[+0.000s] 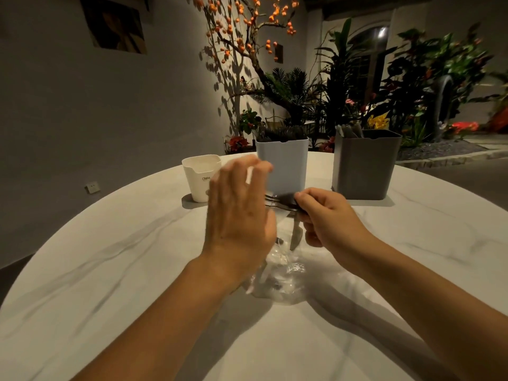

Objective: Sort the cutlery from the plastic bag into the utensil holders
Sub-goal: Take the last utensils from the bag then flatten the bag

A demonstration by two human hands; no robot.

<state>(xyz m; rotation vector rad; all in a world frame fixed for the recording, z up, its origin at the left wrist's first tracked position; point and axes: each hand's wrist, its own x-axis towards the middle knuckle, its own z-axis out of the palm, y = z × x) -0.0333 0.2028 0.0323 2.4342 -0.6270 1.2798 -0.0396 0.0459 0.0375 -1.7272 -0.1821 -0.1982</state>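
A clear plastic bag (283, 273) lies crumpled on the round white table (110, 270), between my two hands. My right hand (327, 215) is shut on a bunch of metal cutlery (280, 203); fork ends point left and a knife blade (296, 237) hangs down. My left hand (239, 215) hovers blurred just left of the cutlery, flat, fingers apart and holding nothing. Behind stand three holders: a small cream one (200, 177), a light blue one (283, 166) with cutlery inside, and a grey one (365, 166) with handles showing.
Potted plants and a branch with orange fruit stand beyond the table's far edge. A grey wall with a picture is at the left. The table's near half shows only my forearms and their shadows.
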